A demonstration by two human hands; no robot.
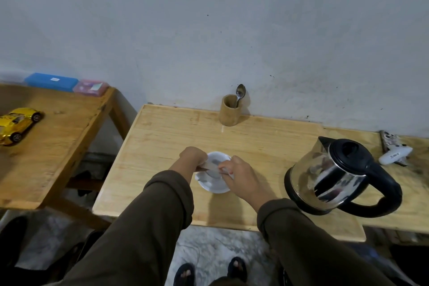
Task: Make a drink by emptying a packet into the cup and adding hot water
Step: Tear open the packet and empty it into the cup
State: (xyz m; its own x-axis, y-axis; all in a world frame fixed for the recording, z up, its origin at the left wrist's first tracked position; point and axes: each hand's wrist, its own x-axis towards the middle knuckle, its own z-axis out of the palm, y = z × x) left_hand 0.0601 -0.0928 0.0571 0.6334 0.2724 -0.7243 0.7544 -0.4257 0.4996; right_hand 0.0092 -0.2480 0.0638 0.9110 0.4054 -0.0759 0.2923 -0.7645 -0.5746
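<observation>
Holding a small thin paper packet (212, 166) by its two ends, the left hand (192, 158) and right hand (241, 175) pinch it over the white cup (217, 158) on its white saucer (209, 184). A shiny steel kettle with a black handle (334, 174) stands nearby to the right on the light wooden table (162, 146).

Long dark olive-brown sleeves (148, 227) on both arms, loose fabric, cuffs bunched at wrists. Left hand (193, 157) and right hand (241, 175) bare, no rings or watch visible. Dark open-toed sandals (185, 274) on feet, toes showing.
</observation>
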